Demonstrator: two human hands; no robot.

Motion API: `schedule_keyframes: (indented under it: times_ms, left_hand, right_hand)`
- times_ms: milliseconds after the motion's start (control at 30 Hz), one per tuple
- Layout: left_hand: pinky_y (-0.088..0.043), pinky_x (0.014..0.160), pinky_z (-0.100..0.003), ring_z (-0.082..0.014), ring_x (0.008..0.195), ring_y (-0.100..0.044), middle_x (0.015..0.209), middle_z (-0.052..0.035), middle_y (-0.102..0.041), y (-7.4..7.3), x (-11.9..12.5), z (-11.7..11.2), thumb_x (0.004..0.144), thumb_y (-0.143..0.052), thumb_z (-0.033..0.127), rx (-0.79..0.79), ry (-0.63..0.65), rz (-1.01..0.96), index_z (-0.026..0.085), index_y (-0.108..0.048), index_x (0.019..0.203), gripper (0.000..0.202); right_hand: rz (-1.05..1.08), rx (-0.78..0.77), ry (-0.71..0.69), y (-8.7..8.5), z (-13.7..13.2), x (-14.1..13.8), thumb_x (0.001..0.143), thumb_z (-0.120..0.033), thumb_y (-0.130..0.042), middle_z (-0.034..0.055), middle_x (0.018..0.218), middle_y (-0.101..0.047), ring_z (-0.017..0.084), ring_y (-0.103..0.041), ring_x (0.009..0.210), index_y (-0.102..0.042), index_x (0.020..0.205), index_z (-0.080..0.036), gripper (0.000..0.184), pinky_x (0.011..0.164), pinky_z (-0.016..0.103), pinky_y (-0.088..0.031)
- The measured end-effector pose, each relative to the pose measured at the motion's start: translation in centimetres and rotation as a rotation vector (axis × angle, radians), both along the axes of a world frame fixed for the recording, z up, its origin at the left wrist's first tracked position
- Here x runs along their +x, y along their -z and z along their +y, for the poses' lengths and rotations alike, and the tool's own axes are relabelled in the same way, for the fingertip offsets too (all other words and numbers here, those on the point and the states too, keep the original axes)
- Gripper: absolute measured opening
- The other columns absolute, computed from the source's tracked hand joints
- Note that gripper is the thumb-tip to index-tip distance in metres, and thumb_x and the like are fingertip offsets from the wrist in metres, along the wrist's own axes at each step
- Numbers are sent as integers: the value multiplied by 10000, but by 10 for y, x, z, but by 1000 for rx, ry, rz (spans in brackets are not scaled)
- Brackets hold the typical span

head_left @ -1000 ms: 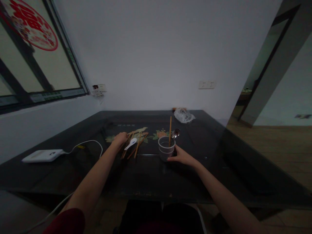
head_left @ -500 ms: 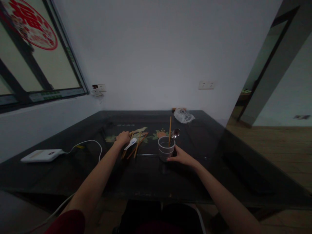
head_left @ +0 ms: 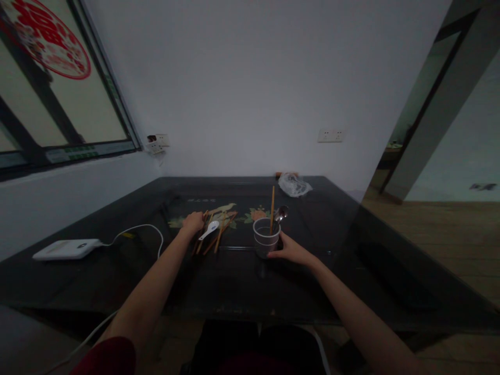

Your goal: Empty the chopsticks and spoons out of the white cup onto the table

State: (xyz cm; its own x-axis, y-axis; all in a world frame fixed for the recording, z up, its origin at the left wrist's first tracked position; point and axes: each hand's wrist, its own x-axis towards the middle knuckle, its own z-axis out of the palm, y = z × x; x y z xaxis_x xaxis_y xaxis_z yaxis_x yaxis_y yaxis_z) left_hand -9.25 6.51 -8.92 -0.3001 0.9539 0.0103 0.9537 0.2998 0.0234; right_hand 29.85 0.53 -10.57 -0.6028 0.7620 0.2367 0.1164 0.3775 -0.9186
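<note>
My right hand [head_left: 292, 251] is wrapped around the lower right side of a clear plastic cup [head_left: 266, 241], which stands upright on the table. A wooden chopstick [head_left: 272, 208] and a shiny metal spoon [head_left: 282, 212] stick up out of the cup. Farther left, my left hand [head_left: 193, 222] has its fingers closed on the leftmost chopstick [head_left: 199, 238] of a loose group; the fingertips are partly hidden. A white spoon [head_left: 210, 229] with a blue mark lies over several chopsticks [head_left: 219, 237] just right of that hand.
The dark glossy table [head_left: 234, 291] has a floral print. On the left lies a white power bank [head_left: 66, 249] with a white cable [head_left: 144, 226]. A crumpled clear plastic bag [head_left: 294, 185] sits near the wall. A dark flat object [head_left: 394, 276] rests at the right.
My left hand has shifted slightly left, drawing the leftmost chopstick a little away from the others. My right hand and the cup have stayed in place.
</note>
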Motion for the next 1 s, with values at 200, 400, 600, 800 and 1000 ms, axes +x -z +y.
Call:
schedule_keyframes:
  times_ms: [200, 400, 600, 800, 1000]
  left_hand:
    - [-485, 837, -359, -295, 1053, -590, 1171, -170, -603, 0, -2, -4, 820, -474, 248, 19, -2, 4, 188, -622, 1116, 336]
    - [-477, 847, -348, -284, 1061, -584, 1170, -151, -599, -1, -4, -8, 834, -454, 208, 36, 5, -1, 199, -622, 1100, 315]
    - [-473, 847, -341, -280, 1061, -584, 1173, -144, -599, -15, 4, -12, 842, -469, 249, 72, 11, -2, 204, -621, 1100, 303]
    - [-448, 886, -293, -217, 1036, -588, 1107, -83, -641, -65, 64, -15, 864, -466, 270, 323, 271, -86, 189, -619, 1084, 280]
    - [-457, 847, -233, -173, 957, -618, 1050, -62, -682, -89, 156, -41, 889, -461, 342, 280, 705, -474, 148, -655, 1041, 314]
  right_hand:
    - [12, -7, 1, 3, 1, 0, 584, -318, -823, 134, 1362, -490, 281, -446, 1268, -406, 1336, -181, 871, 1112, 454, -276]
    - [32, -11, -15, 3, 1, 0, 581, -316, -826, 135, 1372, -479, 282, -445, 1270, -392, 1350, -181, 893, 1110, 450, -280]
    - [18, -5, -1, 1, 0, 0, 580, -313, -828, 132, 1351, -502, 286, -459, 1259, -400, 1347, -187, 887, 1110, 471, -277]
    - [2, 10, 0, 4, 3, 1, 578, -325, -830, 127, 1389, -464, 287, -436, 1279, -392, 1362, -199, 907, 1111, 468, -276]
    - [10, 17, -2, -1, 0, -1, 563, -306, -839, 139, 1390, -457, 284, -427, 1286, -389, 1353, -180, 918, 1110, 458, -278]
